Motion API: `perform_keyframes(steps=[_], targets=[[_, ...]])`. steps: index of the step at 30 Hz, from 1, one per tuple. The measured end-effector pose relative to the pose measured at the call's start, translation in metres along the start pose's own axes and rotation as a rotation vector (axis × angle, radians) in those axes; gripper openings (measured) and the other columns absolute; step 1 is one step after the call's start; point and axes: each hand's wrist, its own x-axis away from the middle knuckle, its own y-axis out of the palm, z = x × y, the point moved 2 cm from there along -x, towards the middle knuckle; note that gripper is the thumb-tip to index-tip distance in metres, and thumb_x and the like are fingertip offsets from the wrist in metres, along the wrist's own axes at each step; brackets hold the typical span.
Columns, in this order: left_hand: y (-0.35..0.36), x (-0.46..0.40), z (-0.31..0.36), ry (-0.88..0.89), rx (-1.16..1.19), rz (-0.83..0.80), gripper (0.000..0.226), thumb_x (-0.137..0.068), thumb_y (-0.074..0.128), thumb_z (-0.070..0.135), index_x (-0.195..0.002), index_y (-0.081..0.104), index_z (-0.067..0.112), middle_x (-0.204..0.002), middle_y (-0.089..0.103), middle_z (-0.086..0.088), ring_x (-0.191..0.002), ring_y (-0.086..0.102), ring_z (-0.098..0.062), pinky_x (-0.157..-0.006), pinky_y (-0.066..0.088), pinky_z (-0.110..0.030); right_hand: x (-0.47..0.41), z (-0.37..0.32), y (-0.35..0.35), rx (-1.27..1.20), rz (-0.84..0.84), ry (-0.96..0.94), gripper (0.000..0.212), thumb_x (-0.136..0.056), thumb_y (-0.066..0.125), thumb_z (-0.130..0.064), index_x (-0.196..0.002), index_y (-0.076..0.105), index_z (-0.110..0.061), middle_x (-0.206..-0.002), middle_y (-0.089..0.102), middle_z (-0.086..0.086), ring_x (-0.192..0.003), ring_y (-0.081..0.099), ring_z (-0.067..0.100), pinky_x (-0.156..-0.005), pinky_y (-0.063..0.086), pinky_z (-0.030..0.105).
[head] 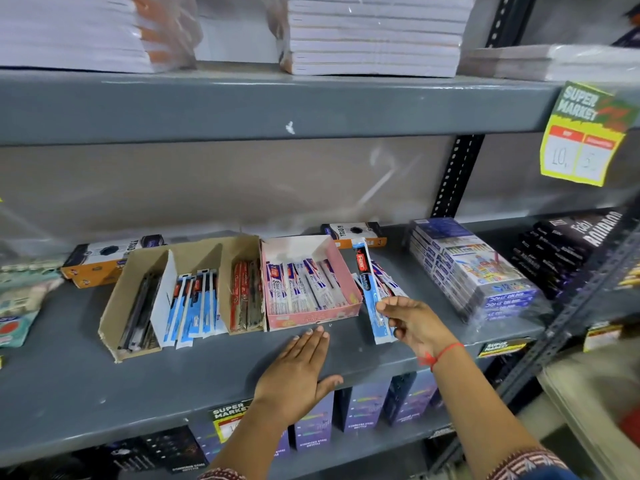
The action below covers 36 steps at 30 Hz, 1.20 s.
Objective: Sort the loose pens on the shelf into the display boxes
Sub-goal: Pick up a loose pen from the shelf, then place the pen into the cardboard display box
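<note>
My right hand (414, 322) grips a blue-and-white packaged pen (369, 289) with a red label, held upright just right of the pink display box (346, 271). Behind it a small pile of loose packaged pens (389, 282) lies on the grey shelf (173, 372). The pink box holds white and blue pen packs. To its left a brown cardboard box (114, 306) has dividers with black pens, blue packs (194, 306) and red pens (244, 294). My left hand (299, 370) lies flat and open on the shelf in front of the pink box, holding nothing.
Orange-and-white boxes (100, 261) stand behind the display boxes. Shrink-wrapped colour pencil packs (478, 268) and dark boxes (568, 247) sit to the right. A yellow price tag (585, 136) hangs from the upper shelf, which carries stacks of notebooks (374, 32). Pouches (17, 299) lie far left.
</note>
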Motion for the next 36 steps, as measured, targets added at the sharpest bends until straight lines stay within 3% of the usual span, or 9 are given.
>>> perform_keyframes(steps=[7,12,19,21,23,25,28,31,36], targets=[[-0.003,0.002,0.000,0.009,0.022,-0.007,0.074,-0.093,0.014,0.062,-0.146,-0.012,0.018,-0.157,-0.014,0.000,-0.142,-0.014,-0.013,-0.110,-0.014,-0.025,0.007,-0.005,0.009,0.013,-0.039,-0.020,0.017,-0.083,0.065,-0.005,-0.071,0.063,-0.016,-0.062,0.056,-0.002,-0.055,0.040,0.010,-0.045,0.033,0.015],[-0.006,0.022,-0.017,-0.019,0.040,0.035,0.071,-0.095,0.019,0.058,-0.147,-0.006,0.016,-0.159,-0.006,-0.001,-0.144,-0.007,-0.012,-0.111,-0.012,-0.024,0.015,-0.018,0.058,0.029,-0.220,-0.003,0.022,-0.085,0.061,-0.003,-0.069,0.061,-0.019,-0.056,0.065,-0.007,-0.054,0.053,0.006,-0.058,0.040,0.018],[-0.009,0.098,-0.093,-0.172,0.029,0.142,0.075,-0.092,0.024,0.061,-0.148,0.005,0.016,-0.158,0.006,-0.003,-0.145,0.004,-0.015,-0.108,-0.017,-0.023,0.024,-0.021,0.194,0.129,-0.365,-0.050,0.031,-0.082,0.060,0.009,-0.064,0.050,-0.014,-0.040,0.051,-0.002,-0.028,0.041,0.003,-0.034,0.035,0.009],[-0.010,0.117,-0.112,-0.246,0.052,0.167,0.077,-0.091,0.028,0.062,-0.148,0.007,0.015,-0.158,0.007,-0.003,-0.145,0.008,-0.018,-0.110,-0.016,-0.029,0.022,-0.017,0.228,0.242,-0.311,-0.115,0.033,-0.080,0.060,0.012,-0.065,0.046,-0.014,-0.053,0.047,0.007,-0.033,0.042,0.010,-0.033,0.033,0.012],[-0.014,0.126,-0.121,-0.284,0.036,0.213,0.078,-0.090,0.031,0.063,-0.147,0.016,0.011,-0.156,0.015,-0.004,-0.143,0.017,-0.019,-0.116,0.000,-0.031,0.016,-0.012,0.258,0.431,-0.256,-0.218,0.027,-0.079,0.061,0.010,-0.066,0.049,-0.011,-0.065,0.049,0.010,-0.041,0.049,0.011,-0.036,0.040,0.013],[-0.020,0.127,-0.119,-0.267,0.005,0.274,0.078,-0.088,0.030,0.064,-0.140,0.036,0.006,-0.148,0.034,-0.007,-0.134,0.038,-0.017,-0.111,0.027,-0.029,0.010,-0.010,0.281,0.608,-0.219,-0.309,0.021,-0.078,0.058,0.008,-0.067,0.056,-0.010,-0.080,0.057,0.015,-0.067,0.063,0.025,-0.064,0.054,0.020],[-0.017,0.127,-0.119,-0.240,0.021,0.286,0.073,-0.082,0.029,0.063,-0.117,0.064,0.008,-0.123,0.064,-0.005,-0.110,0.062,-0.015,-0.089,0.050,-0.027,0.004,-0.010,0.310,0.912,-0.179,-0.413,0.023,-0.082,0.047,0.004,-0.096,0.065,0.001,-0.110,0.066,0.025,-0.107,0.062,0.037,-0.088,0.049,0.038],[-0.015,0.129,-0.120,-0.232,-0.020,0.301,0.072,-0.081,0.027,0.064,-0.111,0.068,0.012,-0.115,0.069,-0.002,-0.104,0.065,-0.013,-0.084,0.052,-0.025,-0.005,-0.007,0.326,1.056,-0.145,-0.394,0.034,-0.088,0.040,0.001,-0.115,0.059,0.007,-0.125,0.060,0.026,-0.117,0.057,0.038,-0.095,0.047,0.040],[-0.017,0.129,-0.120,-0.258,-0.030,0.286,0.074,-0.083,0.024,0.066,-0.115,0.066,0.014,-0.118,0.068,0.001,-0.106,0.064,-0.010,-0.087,0.051,-0.022,-0.020,0.000,0.336,1.147,-0.148,-0.334,0.032,-0.091,0.040,0.002,-0.117,0.057,0.008,-0.125,0.059,0.027,-0.115,0.058,0.038,-0.092,0.049,0.041]])
